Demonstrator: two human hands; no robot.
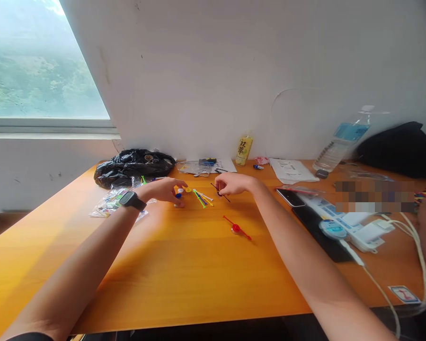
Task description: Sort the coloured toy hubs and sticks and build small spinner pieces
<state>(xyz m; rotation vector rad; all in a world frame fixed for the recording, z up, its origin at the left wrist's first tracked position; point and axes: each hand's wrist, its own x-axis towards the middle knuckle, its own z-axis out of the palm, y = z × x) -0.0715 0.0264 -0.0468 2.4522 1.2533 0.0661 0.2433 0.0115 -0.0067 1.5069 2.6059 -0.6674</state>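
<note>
My right hand [234, 183] pinches a thin black plastic stick [226, 197] with a small round dark part at its middle, held just above the table. My left hand [165, 190] reaches toward small round caps, with thumb and fingers apart. Among them are a blue cap [178, 195] and a yellow cap [188, 190], with a white one close by. Between my hands lies a loose fan of thin coloured sticks [203, 199] in green, yellow, white and blue. Nearer me rests a red stick [236, 228] with a round red piece at its centre.
Clear plastic bags of parts [108, 201] and a black plastic bag [135, 166] lie at left. Along the wall stand a yellow drink carton [244, 150] and a tilted water bottle [341, 144]. A phone [291, 198], a power strip [358, 232] and cables occupy the right, near another person's arm.
</note>
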